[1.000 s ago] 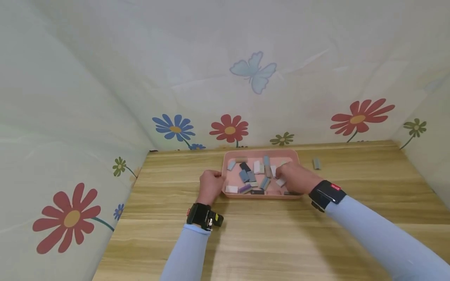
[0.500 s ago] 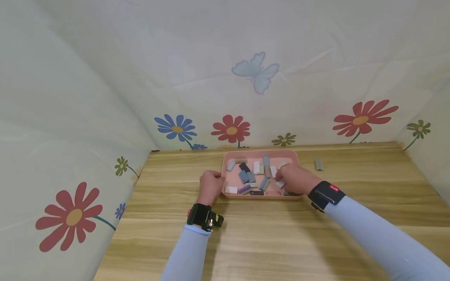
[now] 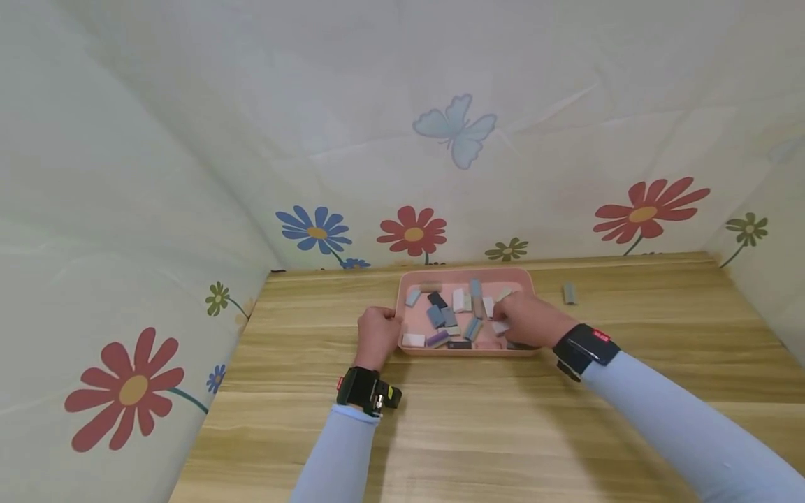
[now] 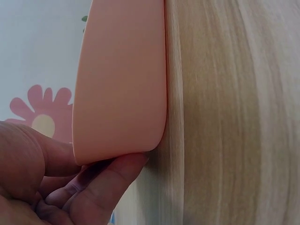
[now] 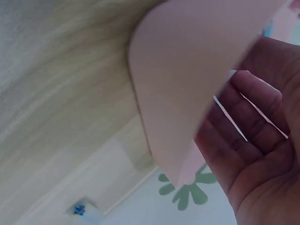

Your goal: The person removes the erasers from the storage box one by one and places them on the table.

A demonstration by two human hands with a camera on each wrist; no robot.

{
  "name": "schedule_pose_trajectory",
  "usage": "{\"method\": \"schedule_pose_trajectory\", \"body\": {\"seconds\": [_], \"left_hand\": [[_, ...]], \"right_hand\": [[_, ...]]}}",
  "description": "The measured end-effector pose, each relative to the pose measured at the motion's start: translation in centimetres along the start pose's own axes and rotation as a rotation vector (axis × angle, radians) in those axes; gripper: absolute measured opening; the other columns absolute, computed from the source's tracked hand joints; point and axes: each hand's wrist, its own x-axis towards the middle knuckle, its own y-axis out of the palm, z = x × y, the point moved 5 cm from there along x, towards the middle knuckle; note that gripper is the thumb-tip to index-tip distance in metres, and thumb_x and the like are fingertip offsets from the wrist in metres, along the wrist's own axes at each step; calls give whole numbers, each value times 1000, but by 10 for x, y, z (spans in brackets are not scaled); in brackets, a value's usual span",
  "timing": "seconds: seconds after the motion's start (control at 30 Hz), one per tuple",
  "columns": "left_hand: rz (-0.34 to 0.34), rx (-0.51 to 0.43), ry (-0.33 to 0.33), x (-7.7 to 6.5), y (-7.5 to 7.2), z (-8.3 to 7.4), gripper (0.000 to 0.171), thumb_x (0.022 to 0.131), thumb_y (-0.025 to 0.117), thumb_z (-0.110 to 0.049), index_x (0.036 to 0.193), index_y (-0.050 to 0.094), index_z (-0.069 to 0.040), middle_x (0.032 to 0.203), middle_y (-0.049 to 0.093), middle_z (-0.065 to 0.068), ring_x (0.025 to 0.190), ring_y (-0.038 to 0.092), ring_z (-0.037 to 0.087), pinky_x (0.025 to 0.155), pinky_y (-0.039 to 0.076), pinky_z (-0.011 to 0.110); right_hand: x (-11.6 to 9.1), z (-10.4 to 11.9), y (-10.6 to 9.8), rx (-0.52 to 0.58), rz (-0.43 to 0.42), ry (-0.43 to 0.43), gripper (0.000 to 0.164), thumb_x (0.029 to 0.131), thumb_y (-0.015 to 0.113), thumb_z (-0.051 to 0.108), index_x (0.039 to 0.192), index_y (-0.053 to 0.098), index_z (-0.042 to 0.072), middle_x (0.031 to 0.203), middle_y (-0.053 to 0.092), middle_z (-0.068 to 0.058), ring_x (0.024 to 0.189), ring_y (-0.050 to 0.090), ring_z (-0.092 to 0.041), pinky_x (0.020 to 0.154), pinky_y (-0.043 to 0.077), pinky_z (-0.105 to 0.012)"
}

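A pink tray (image 3: pixel 465 352) holds several small eraser-like blocks in white, blue, grey, black and purple. My left hand (image 3: pixel 377 337) pinches the tray's left side; in the left wrist view the thumb lies at the rim and bent fingers (image 4: pixel 105 187) touch the end wall from outside. My right hand (image 3: pixel 527 319) reaches over the right end, down among the blocks. A pale block (image 3: pixel 499 327) lies at its thumb side, and a white block (image 3: pixel 488 306) is just beyond. In the right wrist view the tray wall hides the fingertips, so any grip is hidden.
One grey-green block (image 3: pixel 569 293) lies on the wooden table (image 3: pixel 465 426), right of the tray. Behind the table's back edge hangs a pale curtain (image 3: pixel 352 140) printed with flowers and a butterfly; it also closes off the left side.
Both hands stay almost where they were, the left at the tray's side and the right among the blocks. Only slight shifts of the right fingers and the head view show.
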Motion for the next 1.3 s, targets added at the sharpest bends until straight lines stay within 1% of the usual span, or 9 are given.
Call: {"method": "schedule_pose_trajectory", "body": {"seconds": [0.17,0.27,0.37,0.57,0.73,0.8,0.9,1.1,1.3], "left_hand": [[11,-17,-16,-1,2,0,20,84,65,-15,100,73,-5,97,71,10,79,64,17,61,50,26],[11,-22,-31,-2,2,0,21,84,65,-14,101,72,-4,97,70,10,77,64,17,58,50,26],[8,-21,-34,-2,0,-1,21,84,64,-13,101,72,-4,96,70,10,76,64,17,57,49,25],[-1,-12,-23,-1,0,0,19,84,64,-12,98,73,-4,93,71,10,74,63,18,56,49,25],[-15,-1,-15,-1,1,1,18,83,65,-13,96,74,-5,92,71,9,74,63,18,56,48,25],[-18,-1,-9,-1,2,1,18,83,65,-13,96,74,-5,91,71,8,74,63,17,55,48,25],[-19,-1,-4,0,2,1,18,83,65,-13,96,74,-5,91,71,9,73,63,17,55,47,24],[-15,5,-1,-1,1,-1,18,83,65,-12,96,74,-5,91,71,9,74,63,17,57,48,24],[-12,9,-8,0,1,1,19,83,66,-14,98,74,-5,95,71,9,78,64,18,61,50,26]], "right_hand": [[-5,0,-17,99,-20,19,26,79,73,17,104,69,10,98,67,-2,87,59,-16,82,51,-39],[-10,-2,-35,125,-68,16,29,79,72,14,107,66,7,103,67,-6,93,60,-20,84,51,-42],[-15,-10,-55,137,-123,27,31,79,71,13,109,65,6,104,66,-9,93,60,-22,85,51,-44],[-30,-41,-90,161,-211,125,34,81,70,16,111,63,2,101,66,-14,86,61,-24,77,52,-42],[-47,-71,-109,165,-337,211,33,80,70,17,106,64,-2,96,67,-19,83,63,-28,73,52,-45],[-54,-83,-111,158,-377,242,33,80,70,18,105,65,-3,95,67,-21,82,63,-30,74,52,-47],[-61,-102,-108,165,-403,284,34,81,70,21,105,66,-4,94,67,-23,81,63,-32,73,51,-49],[-69,-132,-90,194,-404,388,40,82,70,25,104,66,-8,93,66,-26,78,60,-33,71,49,-48],[-72,-153,-71,200,-409,490,38,81,71,27,96,68,-8,85,66,-23,76,53,-34,64,44,-40]]}}
